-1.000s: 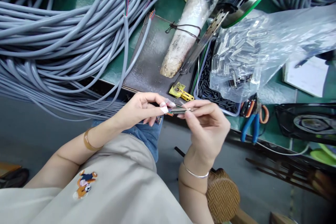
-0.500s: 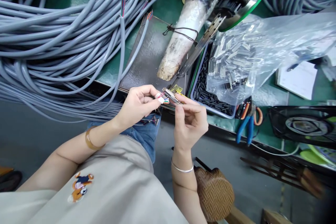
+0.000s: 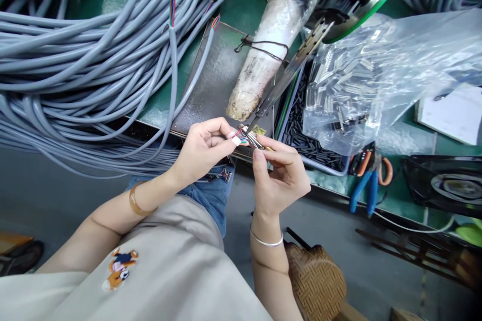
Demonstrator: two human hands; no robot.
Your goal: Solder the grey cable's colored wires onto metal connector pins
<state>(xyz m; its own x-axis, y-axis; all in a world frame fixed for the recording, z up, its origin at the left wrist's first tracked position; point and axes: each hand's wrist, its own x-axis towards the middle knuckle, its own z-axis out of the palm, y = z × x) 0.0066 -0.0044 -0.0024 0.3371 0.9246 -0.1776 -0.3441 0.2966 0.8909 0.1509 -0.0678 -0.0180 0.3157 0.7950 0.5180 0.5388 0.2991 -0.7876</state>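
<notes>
My left hand (image 3: 213, 141) pinches thin coloured wires (image 3: 243, 139), their ends at a small multi-pin connector (image 3: 250, 139). The connector is gripped between the thumb and fingers of my right hand (image 3: 280, 173). A dark pointed tip, seemingly of a soldering iron (image 3: 269, 100), reaches down to the connector beside a thick wrapped tube (image 3: 254, 67). Just behind lies a yellowish lump (image 3: 258, 131), perhaps a sponge or rosin. Whether each wire touches its pin is too small to tell. More small wired connectors (image 3: 226, 175) rest on my lap.
Coils of grey cable (image 3: 94, 55) fill the bench's left side. On the right stand a bin of black sleeves (image 3: 314, 145), a plastic bag of metal parts (image 3: 346, 85), blue-handled pliers (image 3: 364, 190) and a black fan (image 3: 452, 183). A woven-top stool (image 3: 318, 281) stands below.
The connector now meets the dark tip, which was just behind it before. Both hands have shifted slightly right in view, and the camera has moved a little.
</notes>
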